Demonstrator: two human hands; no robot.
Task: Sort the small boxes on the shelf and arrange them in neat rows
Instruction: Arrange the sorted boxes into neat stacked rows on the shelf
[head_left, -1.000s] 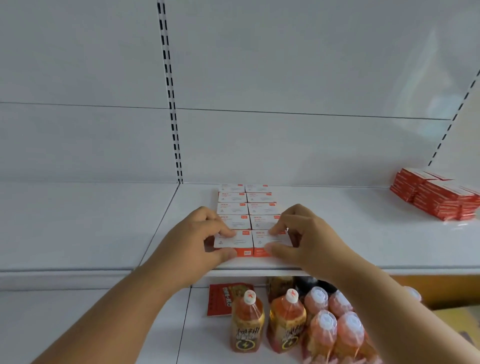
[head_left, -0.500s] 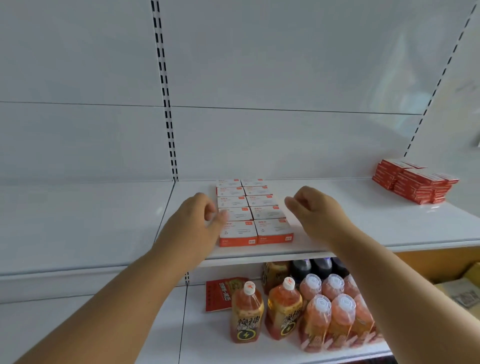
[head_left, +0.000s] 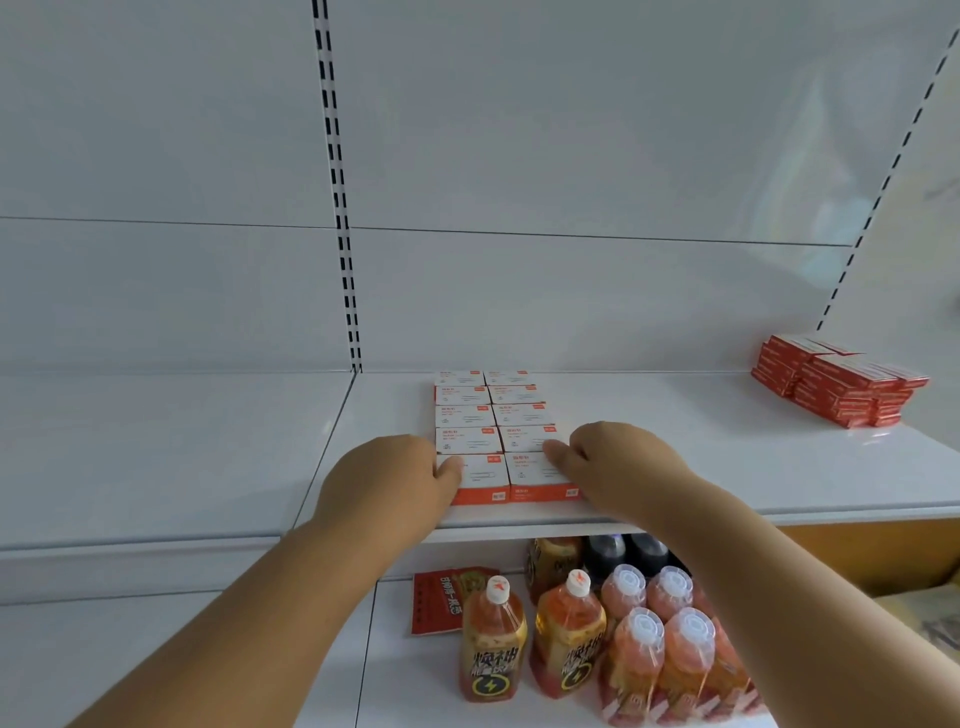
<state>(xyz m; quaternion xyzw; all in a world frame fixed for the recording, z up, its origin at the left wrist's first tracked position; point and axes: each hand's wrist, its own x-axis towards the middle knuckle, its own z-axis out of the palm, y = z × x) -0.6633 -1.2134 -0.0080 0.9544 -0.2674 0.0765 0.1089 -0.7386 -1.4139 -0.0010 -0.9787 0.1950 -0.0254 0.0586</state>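
The small white boxes with orange fronts (head_left: 496, 436) sit on the white shelf (head_left: 701, 462) in 2 columns of 5, running from the shelf's front edge back to the rear panel, sides touching. The left hand (head_left: 384, 488) presses flat against the left side of the front-left box (head_left: 480, 478), thumb lying on its top near the left edge; its fingers are together and grip nothing. The right hand (head_left: 618, 462) rests against the right side of the front-right box (head_left: 543, 480), its fingers (head_left: 556, 447) loosely curled, their tips touching the top of the box just behind that one; it too pinches nothing. To the right of the white boxes, well apart and near the shelf's back corner, stands a stack of red boxes (head_left: 836, 384). Below the shelf, on the lower level, stand orange drink bottles (head_left: 566, 634) with white caps, some shrink-wrapped, dark bottles (head_left: 623, 553) behind them, and a red packet (head_left: 439, 603) lying flat to their left.
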